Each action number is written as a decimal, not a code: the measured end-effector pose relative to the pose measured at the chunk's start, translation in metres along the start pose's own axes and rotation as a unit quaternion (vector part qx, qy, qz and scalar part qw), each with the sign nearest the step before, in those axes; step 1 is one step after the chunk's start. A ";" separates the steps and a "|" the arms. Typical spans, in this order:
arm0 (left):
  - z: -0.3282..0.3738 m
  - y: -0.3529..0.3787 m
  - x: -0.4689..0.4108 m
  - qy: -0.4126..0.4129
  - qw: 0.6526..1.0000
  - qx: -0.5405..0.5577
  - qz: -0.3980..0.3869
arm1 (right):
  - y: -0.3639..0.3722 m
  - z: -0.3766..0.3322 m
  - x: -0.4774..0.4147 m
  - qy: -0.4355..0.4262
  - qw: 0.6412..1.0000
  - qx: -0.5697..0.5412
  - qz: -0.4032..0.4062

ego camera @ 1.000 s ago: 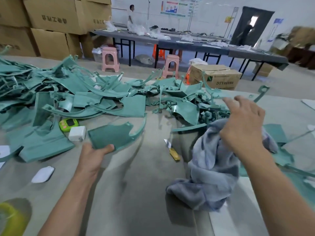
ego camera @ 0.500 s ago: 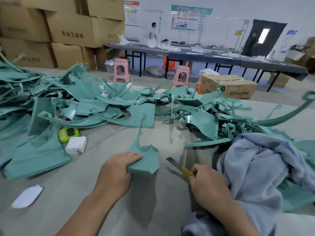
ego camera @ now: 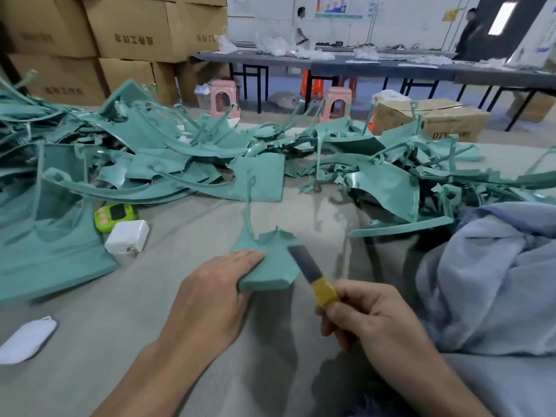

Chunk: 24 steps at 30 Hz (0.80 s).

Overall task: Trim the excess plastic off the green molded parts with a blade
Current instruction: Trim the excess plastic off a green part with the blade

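On the grey table (ego camera: pixel 150 341), near the front edge, the left hand (ego camera: pixel 210 299) holds a green part (ego camera: pixel 270 266). Its fingers (ego camera: pixel 240 257) lie flat and close together on top of the part, and the thumb seems to be tucked under the near edge. The part is a flat piece with a thin stem that sticks up from its far side.

Just to the right, the right hand (ego camera: pixel 373 317) holds a blade (ego camera: pixel 304 264). The fingers are curled and pinch the yellow wrap at the blade's lower end. The dark tip points up and to the left, and it sits over the right edge of the part. I cannot tell if it is touching the part.

Behind the hands, a big pile of green parts (ego camera: pixel 186 158) runs across the table from left to right. Some are flat sheets and some are long bent strips. By the pile on the left lie a small green gadget (ego camera: pixel 114 213) and a white box (ego camera: pixel 128 236), just beside each other. A white tag (ego camera: pixel 27 338) lies alone near the left edge.

On the right, a blue cloth (ego camera: pixel 487 281) is bunched up next to the right hand.

Far back stand brown boxes (ego camera: pixel 126 28), pink stools (ego camera: pixel 224 97) and long dark tables (ego camera: pixel 376 67). Two people are back there too.
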<state>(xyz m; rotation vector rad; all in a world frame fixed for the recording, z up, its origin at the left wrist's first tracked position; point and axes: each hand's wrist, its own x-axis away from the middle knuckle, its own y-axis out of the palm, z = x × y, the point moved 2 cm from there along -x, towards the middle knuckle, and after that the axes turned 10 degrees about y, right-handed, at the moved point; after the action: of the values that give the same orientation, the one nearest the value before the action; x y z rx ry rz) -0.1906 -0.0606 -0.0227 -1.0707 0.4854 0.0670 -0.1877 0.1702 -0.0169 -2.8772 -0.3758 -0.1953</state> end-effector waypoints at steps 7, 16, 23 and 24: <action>-0.005 0.002 0.000 0.012 0.999 -0.022 0.019 | 0.003 0.003 0.005 -0.026 0.969 0.213 0.121; -0.007 -0.002 0.002 0.009 0.999 0.016 0.046 | -0.001 0.009 -0.003 -0.028 0.981 0.165 0.098; -0.006 -0.002 0.004 0.011 0.994 0.073 0.077 | 0.006 0.011 -0.003 -0.060 0.994 0.085 0.028; -0.006 -0.003 0.004 0.015 0.993 0.081 0.084 | 0.003 0.013 -0.005 -0.054 0.993 0.087 0.053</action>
<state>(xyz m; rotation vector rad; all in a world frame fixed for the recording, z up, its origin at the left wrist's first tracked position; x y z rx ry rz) -0.1881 -0.0675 -0.0242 -0.8712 0.5967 0.1568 -0.1906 0.1694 -0.0306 -2.7330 -0.2444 0.0124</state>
